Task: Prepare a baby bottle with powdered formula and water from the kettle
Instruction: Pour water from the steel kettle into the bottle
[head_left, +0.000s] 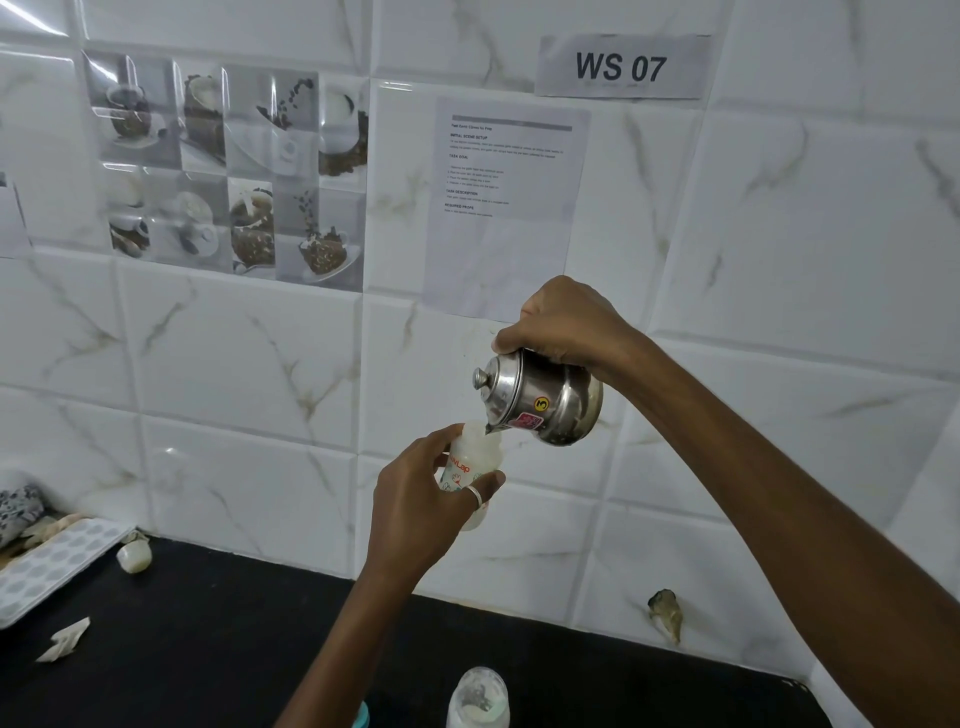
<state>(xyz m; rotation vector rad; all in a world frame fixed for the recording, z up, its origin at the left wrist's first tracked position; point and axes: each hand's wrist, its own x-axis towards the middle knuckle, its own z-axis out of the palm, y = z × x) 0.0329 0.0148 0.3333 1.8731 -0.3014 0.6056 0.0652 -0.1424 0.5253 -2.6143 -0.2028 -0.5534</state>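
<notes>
Left grip (415, 499) clasps the baby bottle (470, 460) in mid-air and hides much of it. The right grip (566, 322) clenches the tilted steel kettle (540, 400), handle hidden, spout at the bottle's mouth. A second bottle (478, 696) is cut off at the bottom edge, on the black counter (208, 649) well below both.

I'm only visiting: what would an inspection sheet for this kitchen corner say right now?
Surface: black counter against a tiled wall.
Job's things: kettle tilted, spout at the open mouth of the bottle; both held above the counter.
Clutter: tray, paper scrap and small white piece at left; clear container at the near edge.
Grippers: left hand grips the bottle; right hand grips the kettle.
Cables: nothing seen.
Surroundings: WS 07 sign, printed sheet, coffee pictures.
</notes>
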